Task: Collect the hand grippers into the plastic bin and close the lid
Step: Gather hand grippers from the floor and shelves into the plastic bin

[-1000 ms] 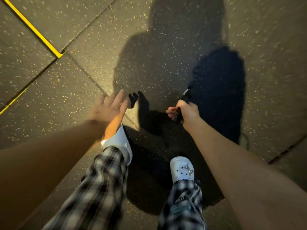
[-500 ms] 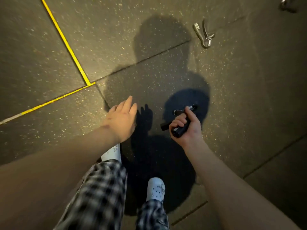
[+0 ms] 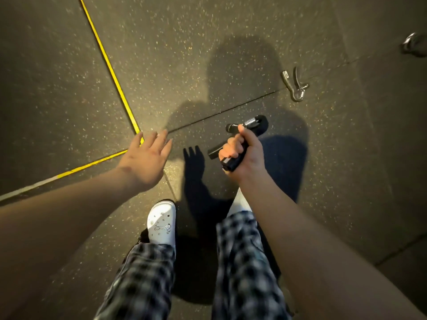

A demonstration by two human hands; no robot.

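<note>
While my right hand (image 3: 246,155) curls around the black hand gripper (image 3: 258,127), my left hand (image 3: 145,158) holds nothing, fingers straight. A gray hand gripper (image 3: 294,85) lies on the floor (image 3: 69,65) ahead.

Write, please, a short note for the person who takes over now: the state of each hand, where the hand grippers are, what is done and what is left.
Left hand: open, holds nothing, fingers spread above the floor.
Right hand: grips a black hand gripper.
A grey hand gripper lies on the floor ahead and to the right, untouched.
A metallic thing at the upper right edge is cut off; I cannot tell what it is.
The plastic bin and its lid are not in view.
Done: one gripper is picked up.
Left: pick up the grey one, put both into the bin, close the lid.
</note>
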